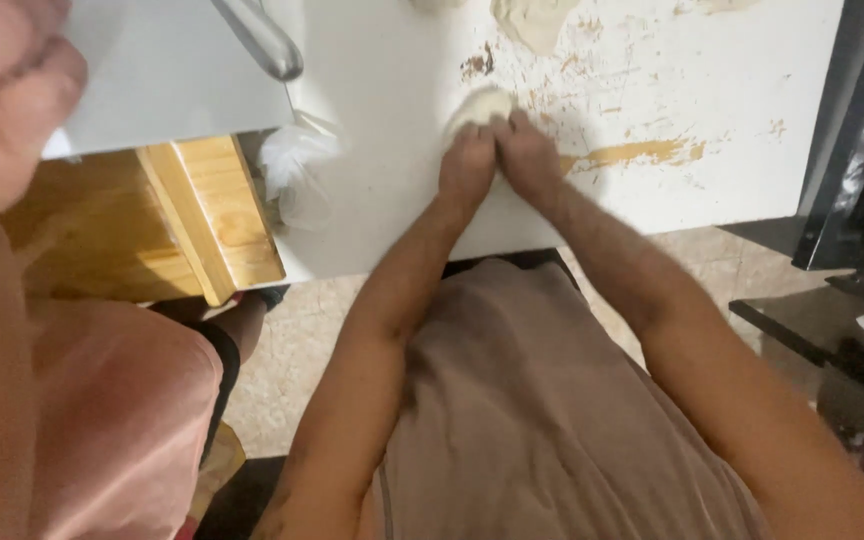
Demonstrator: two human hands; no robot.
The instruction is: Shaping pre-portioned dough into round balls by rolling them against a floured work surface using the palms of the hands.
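Item under hand: a pale lump of dough [479, 104], lying on the white table [392, 190] a little back from its near edge, roughly midway along the visible length. Only its far, rounded part shows; the rest is covered by the knuckles.

Left hand [466, 168] — set on the near left side of the dough, fingers curled down and pressed against it, not spread. Right hand [529, 158] — set beside it on the near right side, fingers likewise bent over and bearing on the lump. The two hands touch one another over the dough. Whether either hand fully closes around the dough cannot be told, since the palms face down and the frame is slightly blurred. Both forearms run back to the person's body, which is clad in a brownish garment [542, 420].

Surface condition: the table top is worn, with bare brown patches [642, 153] to the right of the hands and smaller chips further back. A second flattened piece of dough [535, 20] lies at the far edge of view, well apart from the first.

Surroundings: a crumpled clear plastic bag [297, 165] rests left of the hands, near a wooden board [207, 215] at the table's left end. Above that sits a white box-like object with a metal handle [262, 40]. Another person in a pink garment [102, 420] stands at the left. Dark furniture [852, 150] borders the right side, over a tiled floor [302, 340].
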